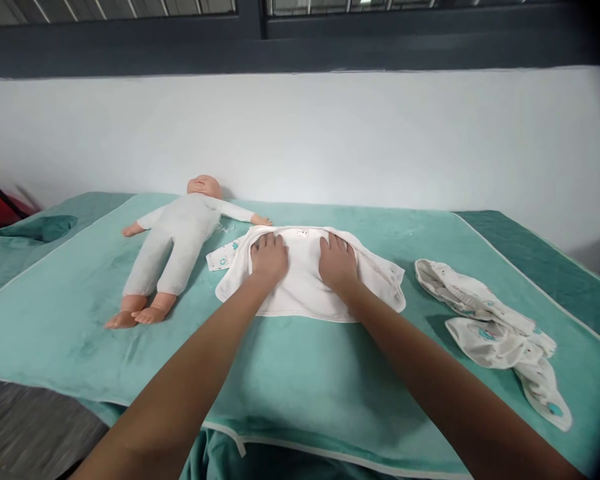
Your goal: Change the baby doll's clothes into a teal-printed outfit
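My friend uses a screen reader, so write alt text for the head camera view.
Two bare hands press flat on a small white garment spread on a green cover; a baby doll lies left, crumpled printed clothing right.

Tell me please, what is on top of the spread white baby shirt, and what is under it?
The left hand and right hand rest on the shirt. The green sheet shows around it; anything beneath is covered.

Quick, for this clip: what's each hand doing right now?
Left hand: open, palm down on the white garment, gripping nothing visible.
Right hand: open, pressed on the same garment.
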A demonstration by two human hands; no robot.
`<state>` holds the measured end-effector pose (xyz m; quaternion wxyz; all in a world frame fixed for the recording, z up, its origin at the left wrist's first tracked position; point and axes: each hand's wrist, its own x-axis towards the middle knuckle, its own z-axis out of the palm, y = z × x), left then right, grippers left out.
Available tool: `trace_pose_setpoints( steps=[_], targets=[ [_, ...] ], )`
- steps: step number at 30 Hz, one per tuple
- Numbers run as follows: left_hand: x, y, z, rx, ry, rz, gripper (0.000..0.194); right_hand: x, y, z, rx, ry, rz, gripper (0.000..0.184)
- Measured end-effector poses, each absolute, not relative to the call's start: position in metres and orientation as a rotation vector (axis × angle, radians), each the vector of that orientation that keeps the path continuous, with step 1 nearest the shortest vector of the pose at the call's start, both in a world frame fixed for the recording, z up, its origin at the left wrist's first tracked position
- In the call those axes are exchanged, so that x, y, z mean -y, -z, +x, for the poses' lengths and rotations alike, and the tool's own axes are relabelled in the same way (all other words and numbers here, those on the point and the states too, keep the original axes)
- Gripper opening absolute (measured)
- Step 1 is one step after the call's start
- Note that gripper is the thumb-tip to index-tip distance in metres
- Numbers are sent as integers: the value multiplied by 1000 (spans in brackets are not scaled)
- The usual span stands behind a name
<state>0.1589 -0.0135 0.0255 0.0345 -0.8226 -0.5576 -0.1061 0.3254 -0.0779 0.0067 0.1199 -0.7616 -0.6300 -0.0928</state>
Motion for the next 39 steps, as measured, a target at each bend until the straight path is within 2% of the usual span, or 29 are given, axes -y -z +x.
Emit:
trace_pose_setpoints(
  steps=[12,18,24,27,35,39],
  targets=[
    [7,-8,155,1782,371,-2600,60,69,-1,341,1912,199,-2230,49],
    [10,-7,155,1784,367,-2585,59,69,-2,337,1933,241,-2216,47],
    [18,-3,159,1688,400,-2499,56,74,-10,321,2198,286,-2008,35],
    [23,2,159,1603,416,-2475,53,74,-10,317,2238,268,-1978,35],
    [50,-1,136,1480,709,-2602,36,103,1,316,2114,188,-1970,46],
    [82,3,91,1425,990,-2644,31,162,9,317,1996,158,-1860,40]
  ],
)
